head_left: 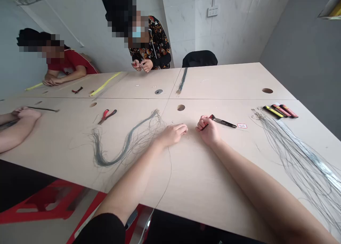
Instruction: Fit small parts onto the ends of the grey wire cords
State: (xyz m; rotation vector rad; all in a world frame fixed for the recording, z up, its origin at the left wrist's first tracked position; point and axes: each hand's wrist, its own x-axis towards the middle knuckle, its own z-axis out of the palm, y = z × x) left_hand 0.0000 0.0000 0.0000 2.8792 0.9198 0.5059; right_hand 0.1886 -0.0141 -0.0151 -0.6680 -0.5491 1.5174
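Note:
My left hand [174, 134] is closed in a pinch above the table; what sits between its fingertips is too small to make out. A thin wire [171, 169] runs from beneath this hand down over the table's front edge. Just to the right, my right hand [209, 131] is wrapped around a slim black-and-red hand tool [225, 123], whose long black part sticks out to the right. Its exact kind is partly hidden by my fingers. Left of my left hand lies a curved bundle of thin grey wires [128, 144] with small brownish tips, its loose strands reaching my wrist.
Red-handled pliers [107, 116] lie at left. On the right are another wire bundle [282, 144], a silvery strip [306, 144] and several lighters [285, 110]. A small label [242, 126] lies near the tool. Cable holes [181, 107] pierce the table. Other people sit across and at left.

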